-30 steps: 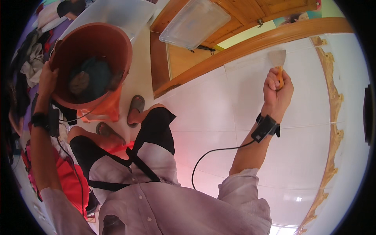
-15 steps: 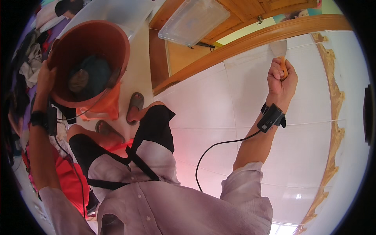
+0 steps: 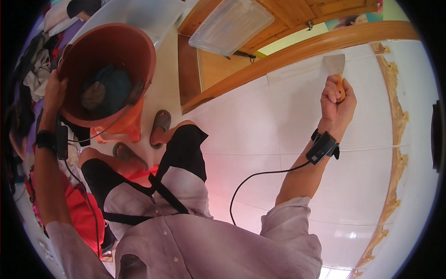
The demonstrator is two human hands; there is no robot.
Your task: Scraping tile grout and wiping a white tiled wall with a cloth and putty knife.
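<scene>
My right hand (image 3: pixel 337 103) is closed around the orange handle of a putty knife (image 3: pixel 334 64). Its flat metal blade lies against the white tiled wall (image 3: pixel 311 121), close below the wooden door frame. At the far left my left hand (image 3: pixel 55 93) grips the rim side of a large brown-red bucket (image 3: pixel 134 44); its fingers are partly hidden. Inside the bucket lie a dark teal cloth (image 3: pixel 111 88) and a brownish lump (image 3: pixel 94 96). The bucket appears to rest on an orange stool (image 3: pixel 132 121).
A ragged strip of yellowish-brown residue (image 3: pixel 395 121) runs down the wall at the right. A wooden frame (image 3: pixel 297 56) borders the tiles, with a clear plastic lid (image 3: pixel 232 25) beyond it. Clothes (image 3: pixel 39 76) are heaped at the left. Cables run from both wrists.
My right hand and the putty knife have shifted slightly right and nearer to me along the tiles. My left hand and the bucket have hardly moved.
</scene>
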